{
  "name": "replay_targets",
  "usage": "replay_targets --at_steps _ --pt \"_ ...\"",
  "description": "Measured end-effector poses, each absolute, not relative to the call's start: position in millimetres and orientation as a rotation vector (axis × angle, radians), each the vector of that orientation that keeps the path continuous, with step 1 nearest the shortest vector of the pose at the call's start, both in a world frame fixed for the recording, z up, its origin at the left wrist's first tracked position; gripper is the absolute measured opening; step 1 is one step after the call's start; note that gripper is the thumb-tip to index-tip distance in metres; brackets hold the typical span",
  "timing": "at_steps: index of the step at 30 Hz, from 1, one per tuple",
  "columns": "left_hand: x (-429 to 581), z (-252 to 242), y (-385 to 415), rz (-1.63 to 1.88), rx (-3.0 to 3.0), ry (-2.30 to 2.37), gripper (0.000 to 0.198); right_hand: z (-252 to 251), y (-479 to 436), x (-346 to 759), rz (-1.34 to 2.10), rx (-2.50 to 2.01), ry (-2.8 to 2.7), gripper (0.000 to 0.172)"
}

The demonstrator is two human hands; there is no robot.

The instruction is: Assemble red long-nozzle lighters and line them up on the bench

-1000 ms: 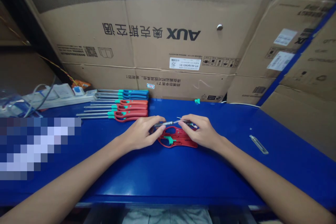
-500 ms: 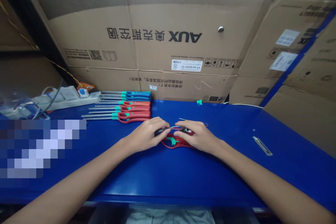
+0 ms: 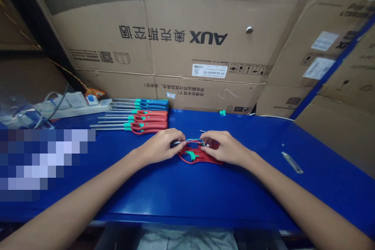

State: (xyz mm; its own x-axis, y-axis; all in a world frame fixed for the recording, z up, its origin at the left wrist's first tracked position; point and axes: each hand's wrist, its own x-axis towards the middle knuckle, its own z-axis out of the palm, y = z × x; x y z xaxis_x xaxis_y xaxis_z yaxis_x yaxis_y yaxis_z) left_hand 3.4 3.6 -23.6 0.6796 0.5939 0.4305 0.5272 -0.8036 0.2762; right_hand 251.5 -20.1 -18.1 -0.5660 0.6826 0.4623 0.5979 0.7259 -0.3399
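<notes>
A red half-shell of a long-reach lighter [image 3: 209, 157] lies open side up on the blue table, with a green trigger [image 3: 191, 156] in it. Over its left end, my left hand [image 3: 162, 146] is closed in a pinch on a thin metal tube [image 3: 175, 143], mostly hidden by the fingers. My right hand [image 3: 224, 147] pinches a small black part with a white end [image 3: 204, 145] above the shell. Thin green and white wires [image 3: 193, 139] arch from one hand to the other. A thin metal piece [image 3: 202, 131] sticks out near the right fingertips.
Several long-reach lighters [image 3: 150, 126], red, orange and blue, lie in a row at the back left. Behind them runs a power strip [image 3: 84, 111]. A green clip [image 3: 222, 113] sits by the cardboard wall [image 3: 175, 4]. At right lies a clear plastic tube [image 3: 292, 162].
My right hand has shifted slightly right and up, uncovering more of the red shell and the black part. The wires between my hands show more. My left hand still pinches the tube.
</notes>
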Motion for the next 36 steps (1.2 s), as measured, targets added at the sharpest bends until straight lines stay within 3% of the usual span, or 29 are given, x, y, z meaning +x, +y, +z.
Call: replay_targets --at_steps 5,11,23,36 --pt "2.1 -24.8 4.7 0.779 2.724 0.944 0.016 -15.9 -20.1 252.0 0.267 -1.095 -2.331 0.009" --pt "0.5 -25.0 4.9 0.814 2.763 0.945 0.016 -15.6 -17.9 253.6 0.13 -0.994 -2.391 0.009" --pt "1.2 -16.3 1.8 0.679 2.734 0.886 0.014 -8.9 -23.8 251.3 0.249 -0.968 -2.394 0.007" --pt "0.8 -15.9 1.9 0.613 2.736 0.863 0.012 -9.7 -26.3 250.2 0.303 -0.91 -2.414 0.014"
